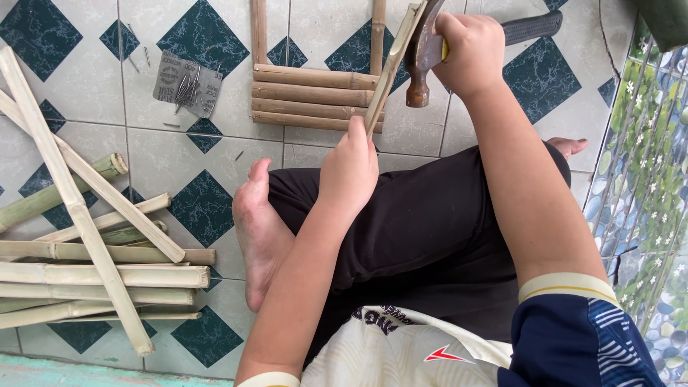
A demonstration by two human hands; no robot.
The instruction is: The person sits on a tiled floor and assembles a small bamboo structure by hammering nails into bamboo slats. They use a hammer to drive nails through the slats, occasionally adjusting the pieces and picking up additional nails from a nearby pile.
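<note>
Your right hand (469, 54) was the farther of the two, fingers wrapped tight round the yellow neck of a claw hammer with a rusty brown steel head (421, 54) and a black ribbed grip that stuck out to the far right. Your left hand (351, 168) sat nearer your body, pinched shut on the near end of a thin pale split-bamboo strip (387, 75). That strip ran from your left fingers up and away to the right, its long axis slanting toward the far edge, and its far end crossed right in front of the hammer head, so the two were touching or very nearly so. You could not tell whether a nail stood between them.

Under the strip lay a small bamboo frame of two upright rails and four crosswise slats (315, 97), flat on the white floor tiles with dark green diamonds (204, 204), just beyond your black-trousered knee. So the work lay straight ahead of both hands, the left holding and the right striking.

At the near left a loose heap of long split bamboo lengths (86, 265) lay crisscrossed, well apart from your hands. At the far left, a flattened grey paper packet with dark print (188, 84) lay on the tile, a cluster of thin steel nails (188, 89) spilled on top of it and a few more scattered beside it.
</note>
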